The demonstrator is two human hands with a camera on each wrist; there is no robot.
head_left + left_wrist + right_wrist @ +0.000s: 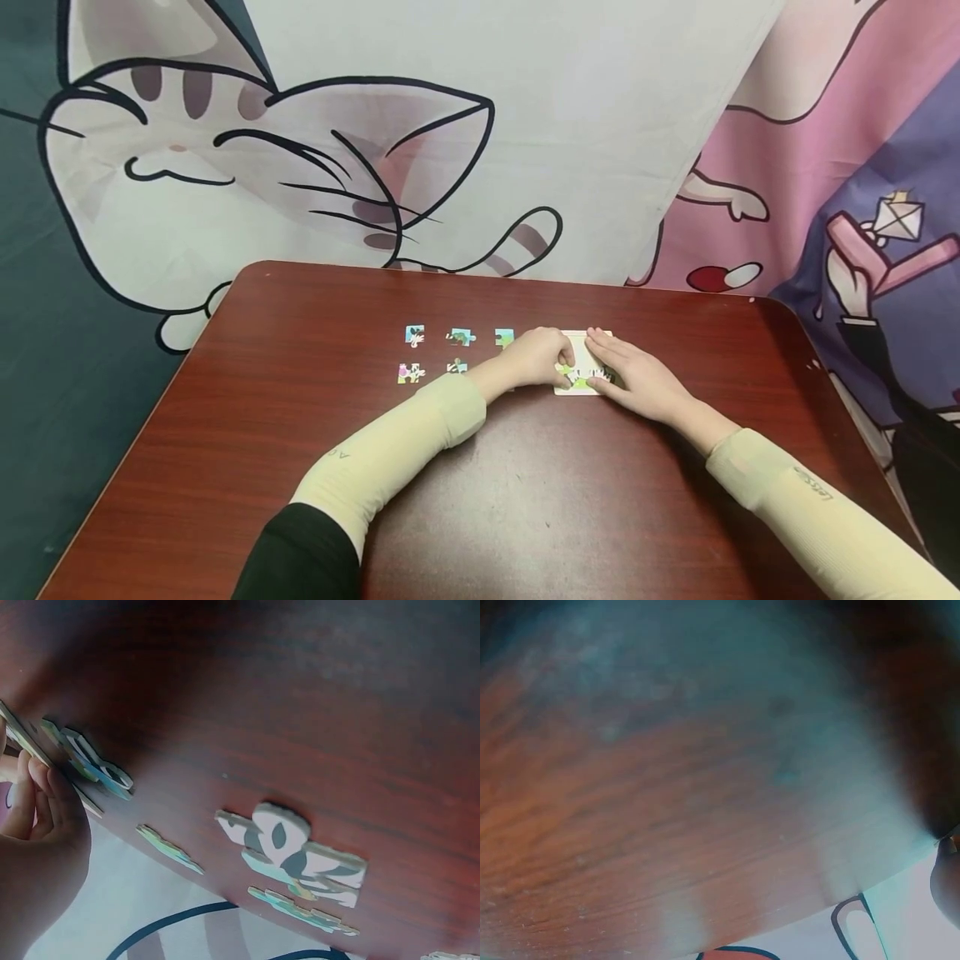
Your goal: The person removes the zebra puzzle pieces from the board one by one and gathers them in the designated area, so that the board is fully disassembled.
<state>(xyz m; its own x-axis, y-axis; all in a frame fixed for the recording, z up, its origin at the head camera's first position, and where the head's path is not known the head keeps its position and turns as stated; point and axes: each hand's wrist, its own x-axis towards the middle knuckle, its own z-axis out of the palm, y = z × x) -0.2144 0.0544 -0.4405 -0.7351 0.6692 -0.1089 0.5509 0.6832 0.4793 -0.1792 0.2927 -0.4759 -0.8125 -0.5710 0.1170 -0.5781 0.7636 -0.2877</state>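
Observation:
A light puzzle board [583, 346] lies on the table, showing a green and white picture along its lower part. At its left side, my left hand [536, 357] has its fingers curled, with thumb and index pinching a small green-and-white puzzle piece over the board. In the left wrist view, the left hand's curled fingers [41, 799] are right at the board's edge. My right hand [643, 379] rests across the board's right side, fingers extended; its palm hides that edge. Only a dark bit of the right hand [946, 885] enters the right wrist view.
Left of the board lie loose puzzle pieces in two rows, among them a blue one [414, 335], a pink-and-white one [410, 373] and a green one [504, 337]. The brown table [540, 492] ends at a cartoon cloth [585, 167] behind.

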